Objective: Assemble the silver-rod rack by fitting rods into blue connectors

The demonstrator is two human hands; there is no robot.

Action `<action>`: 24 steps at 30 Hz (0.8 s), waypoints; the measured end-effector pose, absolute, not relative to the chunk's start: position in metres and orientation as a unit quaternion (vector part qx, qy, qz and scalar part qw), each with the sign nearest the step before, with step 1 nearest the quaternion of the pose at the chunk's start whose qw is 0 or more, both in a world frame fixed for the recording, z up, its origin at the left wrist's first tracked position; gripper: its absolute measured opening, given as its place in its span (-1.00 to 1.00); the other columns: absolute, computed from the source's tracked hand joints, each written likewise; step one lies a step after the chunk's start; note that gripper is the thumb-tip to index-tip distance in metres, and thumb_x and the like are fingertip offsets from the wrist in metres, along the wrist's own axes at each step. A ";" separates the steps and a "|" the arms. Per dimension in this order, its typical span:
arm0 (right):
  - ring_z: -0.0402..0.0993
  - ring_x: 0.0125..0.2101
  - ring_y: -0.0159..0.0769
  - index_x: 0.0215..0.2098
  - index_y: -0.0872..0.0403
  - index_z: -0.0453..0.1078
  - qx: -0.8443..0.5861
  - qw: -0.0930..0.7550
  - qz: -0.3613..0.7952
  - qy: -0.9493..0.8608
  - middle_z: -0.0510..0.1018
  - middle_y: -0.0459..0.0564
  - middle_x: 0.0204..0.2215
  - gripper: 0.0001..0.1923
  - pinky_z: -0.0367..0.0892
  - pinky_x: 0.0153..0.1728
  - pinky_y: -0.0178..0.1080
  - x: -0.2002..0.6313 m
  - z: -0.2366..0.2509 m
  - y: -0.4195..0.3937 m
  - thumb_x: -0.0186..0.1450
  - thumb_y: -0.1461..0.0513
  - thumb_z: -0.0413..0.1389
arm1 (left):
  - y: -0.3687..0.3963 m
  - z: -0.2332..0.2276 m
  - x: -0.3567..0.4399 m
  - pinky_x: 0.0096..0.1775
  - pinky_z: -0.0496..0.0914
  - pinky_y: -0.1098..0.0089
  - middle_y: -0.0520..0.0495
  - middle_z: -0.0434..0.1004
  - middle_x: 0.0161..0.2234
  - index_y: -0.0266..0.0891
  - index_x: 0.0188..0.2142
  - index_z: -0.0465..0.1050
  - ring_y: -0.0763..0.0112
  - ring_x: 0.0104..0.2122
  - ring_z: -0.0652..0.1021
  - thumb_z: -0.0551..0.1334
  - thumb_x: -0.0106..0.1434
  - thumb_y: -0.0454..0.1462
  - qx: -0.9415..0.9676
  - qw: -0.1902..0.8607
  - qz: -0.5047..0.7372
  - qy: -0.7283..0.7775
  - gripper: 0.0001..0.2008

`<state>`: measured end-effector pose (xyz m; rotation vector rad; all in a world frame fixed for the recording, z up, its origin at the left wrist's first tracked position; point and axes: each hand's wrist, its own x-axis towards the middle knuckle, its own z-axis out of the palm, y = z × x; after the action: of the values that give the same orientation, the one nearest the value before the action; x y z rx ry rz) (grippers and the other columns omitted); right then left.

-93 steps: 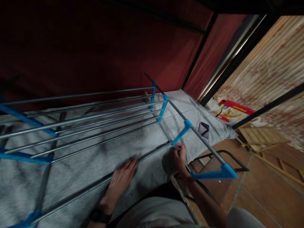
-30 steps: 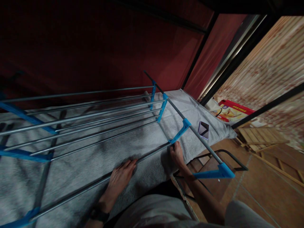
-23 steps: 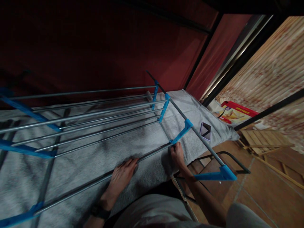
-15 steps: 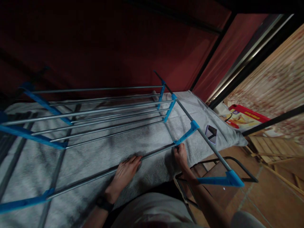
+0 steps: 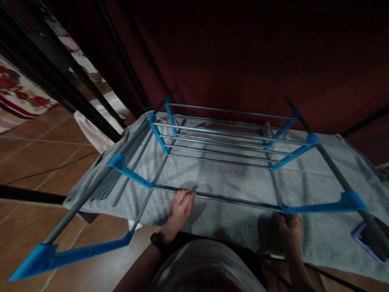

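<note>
One drying rack (image 5: 225, 146) is seen, set over one grey towel (image 5: 310, 178) that is spread on a low surface. Several parallel metal rods are counted in the rack's middle; an exact count cannot be given because of the dim light. The nearest rod (image 5: 231, 198) is run between two blue plastic brackets, one at its left end (image 5: 129, 172) and one at its right end (image 5: 322, 207). More blue brackets are seen further back, and one long blue one (image 5: 69, 253) is seen at the lower left.

Two hands are in view. The left hand (image 5: 180, 209) is laid on the towel with fingers loosely curled, fingertips touching the nearest rod from below; nothing is gripped by it. A dark wristband is worn on that wrist. The right hand (image 5: 288, 235) is closed around the rod's right end just under the blue bracket.

One phone (image 5: 366, 239) is laid on the towel at the far right, partly hidden by a grey side bar.

The floor (image 5: 36, 162) is tiled in terracotta. A dark red curtain (image 5: 243, 52) is hung behind the rack, and black metal posts are seen at the upper left.
</note>
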<state>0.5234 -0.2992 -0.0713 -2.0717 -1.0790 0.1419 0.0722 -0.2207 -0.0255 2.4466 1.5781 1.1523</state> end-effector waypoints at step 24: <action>0.39 -0.28 0.01 -0.28 0.02 0.42 -0.830 0.408 0.088 -0.371 0.42 0.01 -0.44 -0.67 0.36 -0.12 0.08 0.525 -0.055 -0.292 0.14 -0.03 0.12 | -0.196 -0.024 -0.021 -0.11 0.49 0.22 -0.17 0.70 -0.27 -0.20 -0.24 0.58 0.10 -0.19 0.64 0.26 0.21 -0.18 0.360 0.165 0.522 0.755 -0.80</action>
<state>0.5253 -0.2924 -0.0551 -2.0920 -0.9341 0.2227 -0.0210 -0.1956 -0.0239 1.0247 2.1520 1.4878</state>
